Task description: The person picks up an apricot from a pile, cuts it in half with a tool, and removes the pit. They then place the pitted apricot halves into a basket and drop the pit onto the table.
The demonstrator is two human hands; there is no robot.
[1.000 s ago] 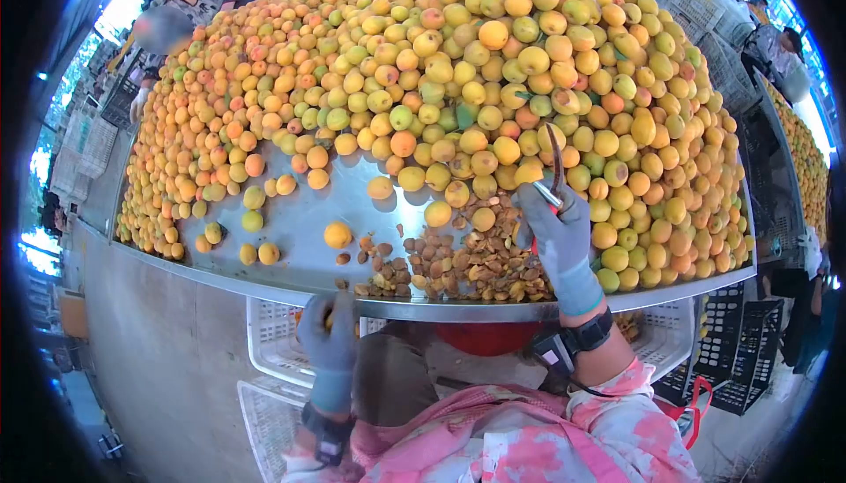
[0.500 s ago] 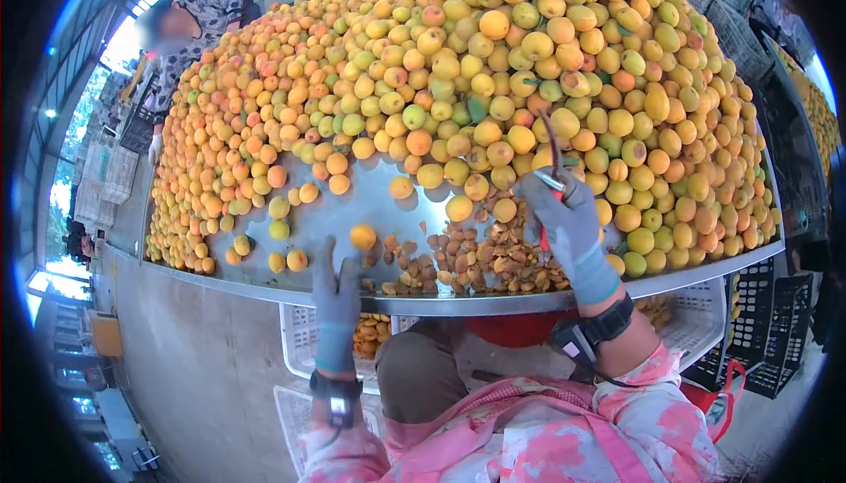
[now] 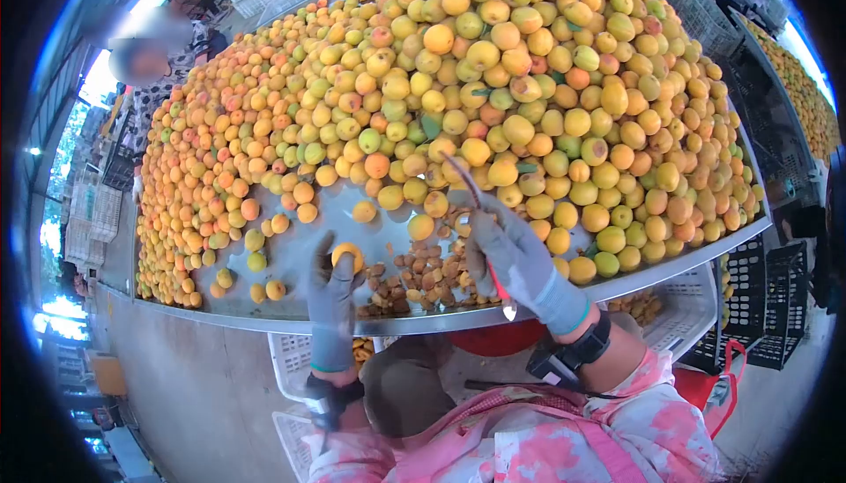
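Lowest in the frame, a white crate (image 3: pixel 289 361) sits under the table edge. My left hand (image 3: pixel 332 302) has come up from there since a second ago, and its fingers now curl round an apricot (image 3: pixel 346 256) on the steel table (image 3: pixel 286 263), left of centre. My right hand (image 3: pixel 520 264) has shifted leftward. It clasps the knife (image 3: pixel 465 185), blade up, above the pits (image 3: pixel 421 278). Beyond, the fruit heap (image 3: pixel 529 86) fills the top.

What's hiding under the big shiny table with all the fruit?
White crates sit under the table, one holding orange fruit, plus something red. The tabletop and the person's lap cover the rest.
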